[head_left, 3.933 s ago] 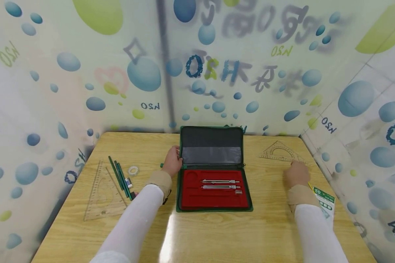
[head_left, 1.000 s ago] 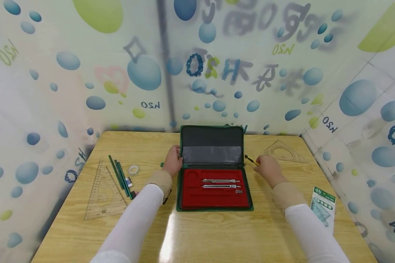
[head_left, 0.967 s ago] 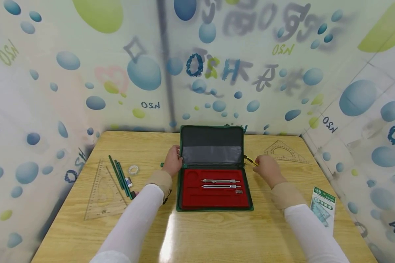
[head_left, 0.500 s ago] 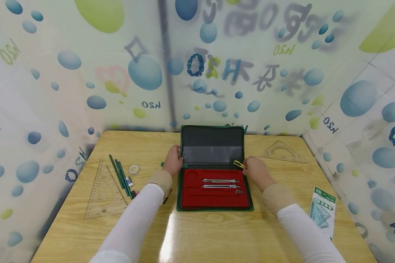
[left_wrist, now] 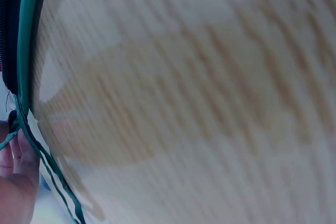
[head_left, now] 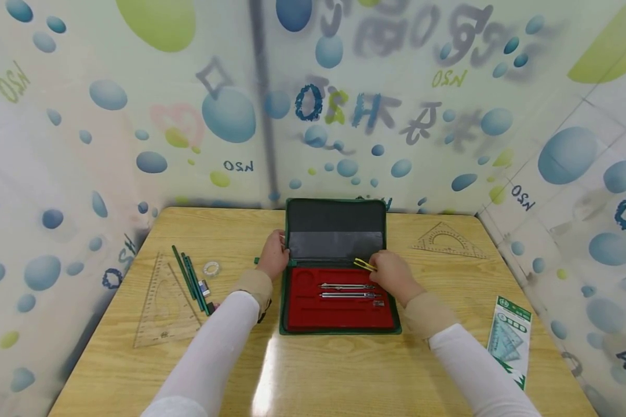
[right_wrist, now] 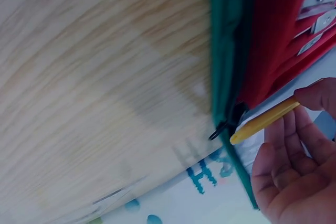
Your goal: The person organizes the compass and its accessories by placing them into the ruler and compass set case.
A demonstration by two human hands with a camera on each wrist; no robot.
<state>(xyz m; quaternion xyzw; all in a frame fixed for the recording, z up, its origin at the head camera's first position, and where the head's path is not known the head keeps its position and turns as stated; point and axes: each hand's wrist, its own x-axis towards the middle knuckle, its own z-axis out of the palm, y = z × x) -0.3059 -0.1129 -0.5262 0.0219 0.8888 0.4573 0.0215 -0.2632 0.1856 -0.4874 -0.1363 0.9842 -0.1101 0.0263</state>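
Note:
A green zip case (head_left: 393, 324) lies unfolded on the table, its dark lid (head_left: 335, 215) raised at the back. In its red tray (head_left: 344, 319) are two silver drawing compasses (head_left: 344, 296) and a small metal pencil sharpener (head_left: 378, 304). My left hand (head_left: 274, 255) grips the lid's left edge near the hinge; in the left wrist view its fingers (left_wrist: 21, 169) are by the green trim. My right hand (head_left: 393, 275) pinches a slim yellow stick-like tool (head_left: 363, 264) over the tray's back right. Its blunt yellow end (right_wrist: 262, 124) shows in the right wrist view.
A clear set square (head_left: 162, 321), green pencils (head_left: 190, 281), an eraser (head_left: 204, 288) and a white tape roll (head_left: 211, 269) lie left. A clear triangle with a protractor cut-out (head_left: 448, 240) and a green-and-white packet (head_left: 510, 333) are right. A patterned wall (head_left: 188, 174) stands behind the table.
My right hand has come from beside the protractor triangle, moving left with the yellow tool, which has turned in the fingers, to over the red tray. The left hand has stayed at the lid.

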